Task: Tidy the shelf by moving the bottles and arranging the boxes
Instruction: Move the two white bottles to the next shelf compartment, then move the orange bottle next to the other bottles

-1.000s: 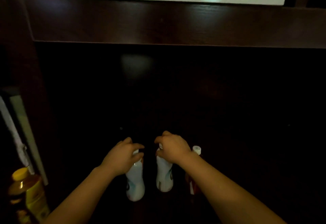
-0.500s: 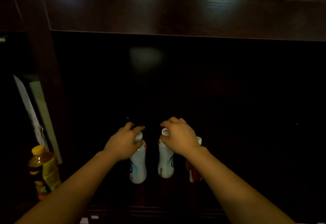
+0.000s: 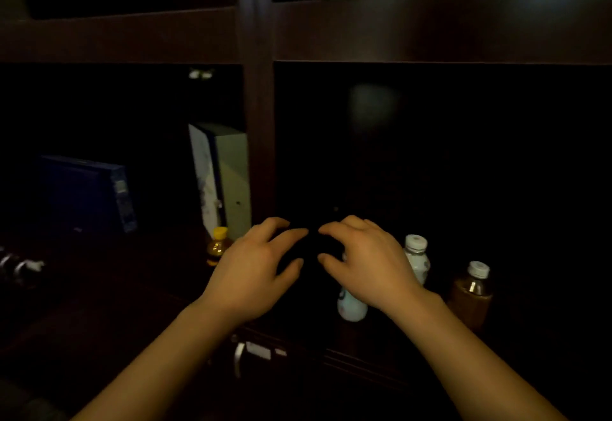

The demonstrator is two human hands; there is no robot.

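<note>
Your left hand (image 3: 255, 268) no longer grips the white bottle it held a second ago; it now hovers with fingers spread, just right of the shelf's upright post (image 3: 257, 122). Your right hand (image 3: 367, 265) is off its bottle cap too, fingers loose, in front of one white bottle (image 3: 351, 308), with the other white bottle (image 3: 416, 256) beyond it. Your view swings left, so the post now sits mid-frame.
</note>
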